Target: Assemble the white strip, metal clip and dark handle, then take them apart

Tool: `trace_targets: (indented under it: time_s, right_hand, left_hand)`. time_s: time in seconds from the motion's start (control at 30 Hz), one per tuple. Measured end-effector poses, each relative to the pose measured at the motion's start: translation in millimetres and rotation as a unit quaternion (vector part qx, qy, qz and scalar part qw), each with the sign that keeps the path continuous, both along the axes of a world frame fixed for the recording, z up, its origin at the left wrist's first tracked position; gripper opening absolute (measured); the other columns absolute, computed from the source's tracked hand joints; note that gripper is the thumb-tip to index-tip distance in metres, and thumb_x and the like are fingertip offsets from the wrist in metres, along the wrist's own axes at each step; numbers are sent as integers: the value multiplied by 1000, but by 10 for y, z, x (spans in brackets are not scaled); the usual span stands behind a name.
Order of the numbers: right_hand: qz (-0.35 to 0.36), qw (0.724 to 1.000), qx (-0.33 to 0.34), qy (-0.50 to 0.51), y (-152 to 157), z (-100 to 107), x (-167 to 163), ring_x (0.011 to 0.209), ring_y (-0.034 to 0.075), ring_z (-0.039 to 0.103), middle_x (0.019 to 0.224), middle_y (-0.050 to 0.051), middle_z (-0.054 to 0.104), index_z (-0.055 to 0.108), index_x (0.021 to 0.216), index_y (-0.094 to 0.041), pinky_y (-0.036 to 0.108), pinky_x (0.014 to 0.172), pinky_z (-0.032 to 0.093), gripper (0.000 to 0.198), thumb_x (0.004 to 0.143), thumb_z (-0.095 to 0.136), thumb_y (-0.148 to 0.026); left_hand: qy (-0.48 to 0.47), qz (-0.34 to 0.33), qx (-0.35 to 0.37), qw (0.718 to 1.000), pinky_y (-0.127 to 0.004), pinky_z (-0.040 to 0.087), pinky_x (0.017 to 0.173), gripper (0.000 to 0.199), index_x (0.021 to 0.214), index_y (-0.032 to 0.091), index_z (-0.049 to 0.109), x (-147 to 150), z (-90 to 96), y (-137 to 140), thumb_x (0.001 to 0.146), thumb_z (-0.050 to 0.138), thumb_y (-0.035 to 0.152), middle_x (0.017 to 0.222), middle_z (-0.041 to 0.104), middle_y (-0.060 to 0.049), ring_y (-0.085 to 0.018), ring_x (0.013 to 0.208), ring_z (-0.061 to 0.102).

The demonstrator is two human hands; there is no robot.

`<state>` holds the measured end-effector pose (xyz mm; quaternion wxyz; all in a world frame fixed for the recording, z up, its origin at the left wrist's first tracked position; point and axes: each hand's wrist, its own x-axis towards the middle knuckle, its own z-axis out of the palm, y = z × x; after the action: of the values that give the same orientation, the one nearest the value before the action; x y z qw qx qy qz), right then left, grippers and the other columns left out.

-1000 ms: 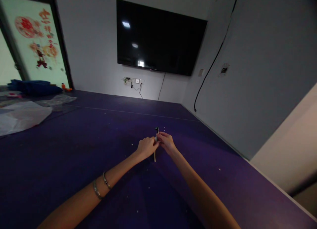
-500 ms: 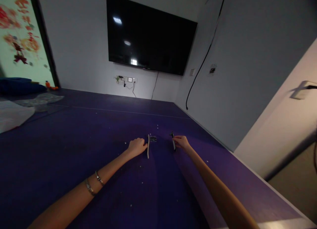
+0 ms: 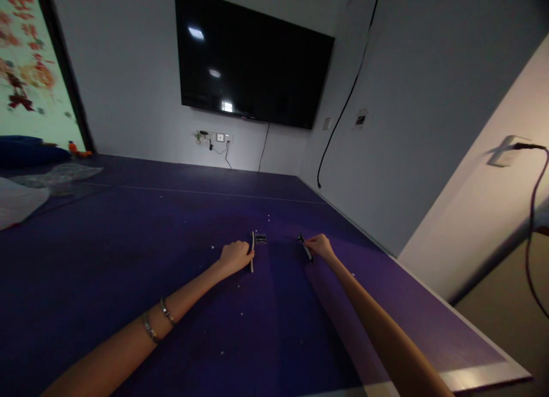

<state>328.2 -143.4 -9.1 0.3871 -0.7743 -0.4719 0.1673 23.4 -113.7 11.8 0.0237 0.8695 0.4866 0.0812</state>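
My left hand point(image 3: 235, 255) is closed at the left side of a thin, pale curved strip point(image 3: 253, 259), its fingers pressed on the strip's middle. Just right of the strip's far end lies a small dark piece point(image 3: 261, 238) with lighter markings, flat on the purple tabletop point(image 3: 193, 334). My right hand point(image 3: 321, 246) pinches a small, slim black-and-light piece point(image 3: 307, 251) whose dark far end points forward and left. Its exact kind is too small to tell.
Tiny white scraps dot the tabletop. At the far left lie a clear plastic bag point(image 3: 64, 174), a white sheet point(image 3: 19, 202) and a dark blue bundle point(image 3: 32, 150). A black cable point(image 3: 338, 122) hangs down the right wall, and a television point(image 3: 253, 59) is mounted ahead.
The piece in my right hand has turned, its near end swinging to the right, and my right hand has shifted slightly right. My left hand keeps its place at the strip. The whole view has shifted a little.
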Motion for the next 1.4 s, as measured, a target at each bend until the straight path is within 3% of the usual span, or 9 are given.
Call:
trace_targets:
  time_s: [0.53,1.1,1.23,1.33,1.4]
  right_hand:
    - [20,987,-7,-161,-28,38,-12,51,15,59,50,6,63,70,56,-15,19,45,34,15,63,57,-18]
    - [67,980,35,-182,-311,113,-257,53,15,60,54,4,64,70,59,-17,20,47,33,22,68,51,-18]
    - [91,987,74,-106,-320,153,-395,50,14,59,53,3,63,70,62,-16,20,47,38,19,67,53,-18]
    - [97,987,102,72,-252,181,-590,52,14,59,60,3,64,69,70,-15,21,46,44,11,64,61,-20]
    - [103,965,104,216,-200,207,-760,55,14,60,66,3,65,67,77,-14,23,48,49,15,63,66,-20]
  left_hand:
    - [8,17,-11,1000,-36,48,70,37,84,15,66,30,-73,8,83,37,38,86,67,-13,-27,83,64]
    - [12,19,-25,999,-31,47,70,32,85,15,66,82,-96,-51,82,39,32,87,67,-11,-25,84,64]
    - [2,22,-14,1000,-32,47,71,32,85,15,66,57,-79,-39,83,38,31,87,67,-11,-23,83,64]
    - [-7,22,7,1000,-33,47,71,34,84,15,66,52,-12,-49,85,37,32,86,67,-11,-23,82,64]
    - [-14,21,23,999,-34,47,71,34,85,16,66,77,59,-76,85,36,32,86,67,-11,-24,82,64]
